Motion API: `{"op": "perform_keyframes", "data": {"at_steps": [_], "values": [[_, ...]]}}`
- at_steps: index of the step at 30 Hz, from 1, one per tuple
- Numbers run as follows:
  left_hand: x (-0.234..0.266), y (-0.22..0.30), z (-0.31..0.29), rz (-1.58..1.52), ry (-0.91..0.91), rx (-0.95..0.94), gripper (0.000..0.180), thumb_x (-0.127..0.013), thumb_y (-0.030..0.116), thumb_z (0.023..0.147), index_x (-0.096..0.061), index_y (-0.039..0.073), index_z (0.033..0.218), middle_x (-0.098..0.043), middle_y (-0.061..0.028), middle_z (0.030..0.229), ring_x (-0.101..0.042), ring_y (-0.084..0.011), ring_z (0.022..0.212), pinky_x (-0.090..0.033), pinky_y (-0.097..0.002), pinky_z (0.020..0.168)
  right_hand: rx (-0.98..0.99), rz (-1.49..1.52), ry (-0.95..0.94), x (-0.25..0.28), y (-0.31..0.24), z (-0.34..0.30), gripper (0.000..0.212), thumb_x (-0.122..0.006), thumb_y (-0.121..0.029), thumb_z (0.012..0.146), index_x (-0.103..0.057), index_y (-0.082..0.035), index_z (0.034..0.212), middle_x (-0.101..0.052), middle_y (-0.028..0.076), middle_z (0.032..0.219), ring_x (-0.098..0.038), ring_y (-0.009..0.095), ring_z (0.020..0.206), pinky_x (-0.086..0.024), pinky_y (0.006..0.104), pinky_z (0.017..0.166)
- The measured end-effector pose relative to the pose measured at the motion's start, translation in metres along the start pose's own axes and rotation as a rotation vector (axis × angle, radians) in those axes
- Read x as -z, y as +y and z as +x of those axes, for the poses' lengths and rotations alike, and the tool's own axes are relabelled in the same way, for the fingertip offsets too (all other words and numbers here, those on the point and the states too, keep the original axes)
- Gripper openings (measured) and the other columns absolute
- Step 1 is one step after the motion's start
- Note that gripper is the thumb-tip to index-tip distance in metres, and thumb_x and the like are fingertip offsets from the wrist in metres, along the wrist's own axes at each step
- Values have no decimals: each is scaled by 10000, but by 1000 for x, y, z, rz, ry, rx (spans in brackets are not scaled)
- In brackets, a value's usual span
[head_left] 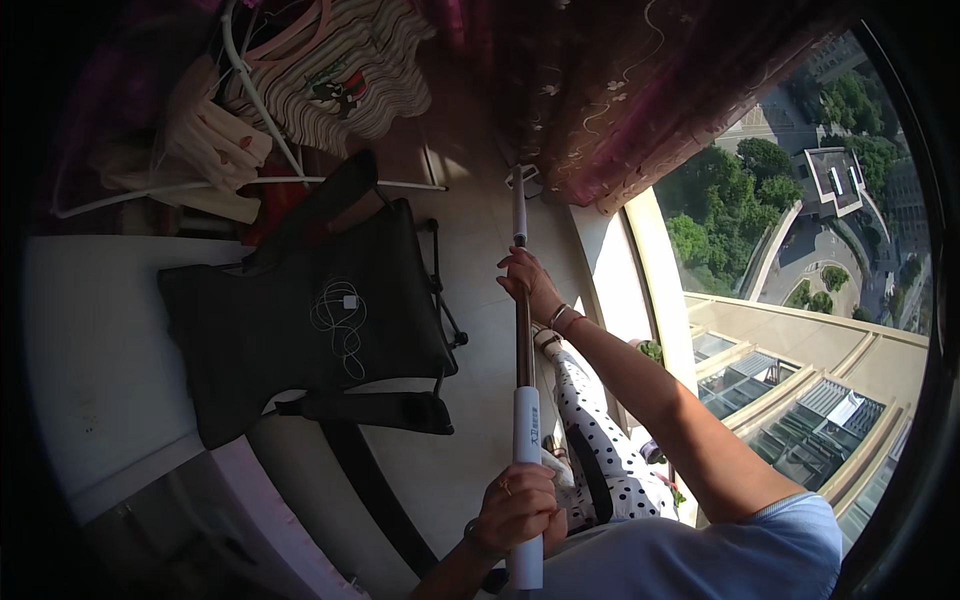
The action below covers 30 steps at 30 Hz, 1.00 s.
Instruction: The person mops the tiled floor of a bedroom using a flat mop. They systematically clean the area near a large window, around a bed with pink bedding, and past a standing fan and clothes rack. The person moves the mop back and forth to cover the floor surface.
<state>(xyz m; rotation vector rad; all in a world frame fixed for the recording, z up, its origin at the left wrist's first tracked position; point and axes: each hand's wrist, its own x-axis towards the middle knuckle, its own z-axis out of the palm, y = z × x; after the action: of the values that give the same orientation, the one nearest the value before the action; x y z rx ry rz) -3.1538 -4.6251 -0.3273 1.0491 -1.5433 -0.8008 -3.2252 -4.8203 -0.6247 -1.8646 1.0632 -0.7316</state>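
A long mop [524, 350] with a brown metal shaft and a white plastic grip runs away from me across the floor. My left hand [518, 508] is wrapped round the white grip near my body. Farther along, my right hand [530, 285] closes on the shaft, just below its white upper section. At the far end, the mop's small pale head [522, 178] rests by the curtain's lower edge; its details are hard to make out.
On the left stands a black office chair [290, 310] with a coiled white cable [343, 320] on it. Clothes [330, 80] hang on a white rack [250, 183] behind it. A purple-red curtain [620, 120] hangs beside the window [760, 200] at right. A potted plant [651, 350] sits near the sill.
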Motion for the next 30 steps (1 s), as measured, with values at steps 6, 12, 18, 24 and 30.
{"op": "perform_keyframes", "data": {"at_steps": [6, 12, 18, 24, 30], "values": [[32, -96, 89, 26, 70, -17, 217, -631, -46, 735, -462, 89, 756, -571, -45, 691, -591, -180, 620, -564, -391, 696, 48, 13, 89, -11, 43, 145, 193, -709, -141, 852, -614, -121, 1018, -620, 62, 1090, -486, 329, 1286, -454, 488, 957], [59, -186, 148, 72, 178, -86, 236, -578, -79, 724, -420, 96, 736, -548, -37, 669, -572, -166, 594, -552, -363, 702, 101, -19, 94, -26, 69, 265, 191, -727, -123, 839, -630, -90, 1000, -637, 84, 967, -602, 325, 1062, -523, 423, 841], [85, -246, 170, 85, 346, -102, 155, -556, 27, 866, -436, 84, 788, -565, -49, 725, -568, -162, 635, -517, -426, 838, 223, -57, 34, -49, 89, 344, 124, -706, -116, 803, -592, -71, 820, -601, 81, 874, -628, 293, 867, -518, 400, 718], [94, -210, 127, 126, 468, 99, 152, -549, 136, 922, -446, 93, 819, -538, -20, 676, -566, -139, 675, -481, -416, 911, 333, -8, -93, -68, 92, 331, 153, -687, -93, 756, -553, -63, 689, -552, 96, 743, -580, 305, 768, -483, 397, 681], [88, -96, 47, 151, 638, 249, 205, -543, 198, 945, -406, 129, 809, -482, -4, 654, -503, -115, 636, -470, -382, 869, 486, -102, -176, -69, 1, 201, 217, -673, -55, 693, -475, -82, 609, -509, 80, 691, -526, 295, 725, -457, 403, 767]]}}
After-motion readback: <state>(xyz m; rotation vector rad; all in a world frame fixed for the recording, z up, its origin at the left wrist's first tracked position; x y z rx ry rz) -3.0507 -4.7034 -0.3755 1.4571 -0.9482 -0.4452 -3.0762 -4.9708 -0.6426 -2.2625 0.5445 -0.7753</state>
